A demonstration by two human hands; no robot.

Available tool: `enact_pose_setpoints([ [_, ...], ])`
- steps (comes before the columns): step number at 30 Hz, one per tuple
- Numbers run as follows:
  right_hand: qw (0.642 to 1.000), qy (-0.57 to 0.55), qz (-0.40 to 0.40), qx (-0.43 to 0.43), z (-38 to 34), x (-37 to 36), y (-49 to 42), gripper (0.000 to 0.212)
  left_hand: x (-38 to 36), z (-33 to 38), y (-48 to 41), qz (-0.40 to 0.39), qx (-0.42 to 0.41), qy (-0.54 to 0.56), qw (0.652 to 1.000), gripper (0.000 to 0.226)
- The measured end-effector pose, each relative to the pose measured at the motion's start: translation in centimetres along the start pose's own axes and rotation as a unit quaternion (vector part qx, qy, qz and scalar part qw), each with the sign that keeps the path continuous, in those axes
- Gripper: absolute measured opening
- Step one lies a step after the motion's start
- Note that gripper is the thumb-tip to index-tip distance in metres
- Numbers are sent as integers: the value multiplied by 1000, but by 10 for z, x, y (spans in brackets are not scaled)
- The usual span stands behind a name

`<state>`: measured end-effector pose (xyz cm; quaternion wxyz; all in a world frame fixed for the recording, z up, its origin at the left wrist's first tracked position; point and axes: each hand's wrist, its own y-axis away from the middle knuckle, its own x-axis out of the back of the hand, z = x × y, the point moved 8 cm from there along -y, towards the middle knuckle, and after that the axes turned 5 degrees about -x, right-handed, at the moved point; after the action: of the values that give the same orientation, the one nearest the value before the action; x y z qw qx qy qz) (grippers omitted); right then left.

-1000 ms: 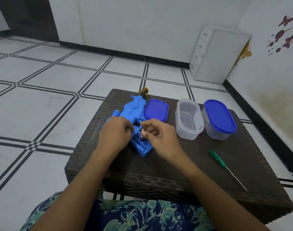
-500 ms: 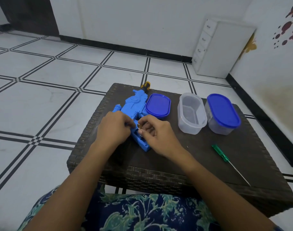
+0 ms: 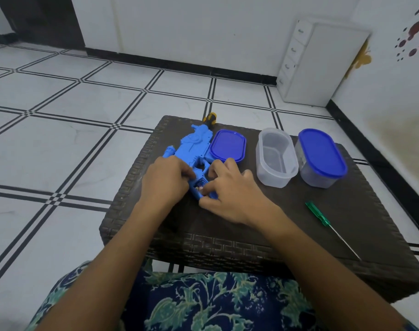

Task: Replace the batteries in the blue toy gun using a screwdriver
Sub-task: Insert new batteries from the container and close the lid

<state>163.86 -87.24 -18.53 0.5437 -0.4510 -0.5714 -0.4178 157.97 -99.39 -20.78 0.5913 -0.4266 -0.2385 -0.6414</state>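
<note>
The blue toy gun (image 3: 194,149) lies flat on the left half of the dark wicker table (image 3: 375,223), its yellow muzzle tip at the far edge and its grip end between the two hands. The left hand (image 3: 164,180) curls its fingers over the gun's body. The right hand (image 3: 230,192) curls round the grip, thumb and forefinger pinching at its open compartment. Something pale shows there, too small to name.

Just beyond the right fingertips lies a blue lid (image 3: 227,145), beside the gun. Right of the knuckles stand an open clear tub (image 3: 275,158) and a lidded tub (image 3: 321,156), close together. The green screwdriver (image 3: 319,215) lies well right of the right wrist, with bare tabletop between them and its tip near the front edge.
</note>
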Motion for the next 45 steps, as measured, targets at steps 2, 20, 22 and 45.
enact_pose_setpoints([
  [2,1000,-10,-3,-3,2,1,1,36,0,0,0,2,-1,-1,1000,28],
  [20,949,-126,-30,-288,177,21,-25,24,5,19,6,24,-45,-14,999,21],
  [22,954,-110,-96,-261,171,14,-34,28,4,18,5,32,-50,-14,998,20],
  [45,948,-291,13,-132,39,13,21,17,7,18,4,42,-34,-25,998,23],
])
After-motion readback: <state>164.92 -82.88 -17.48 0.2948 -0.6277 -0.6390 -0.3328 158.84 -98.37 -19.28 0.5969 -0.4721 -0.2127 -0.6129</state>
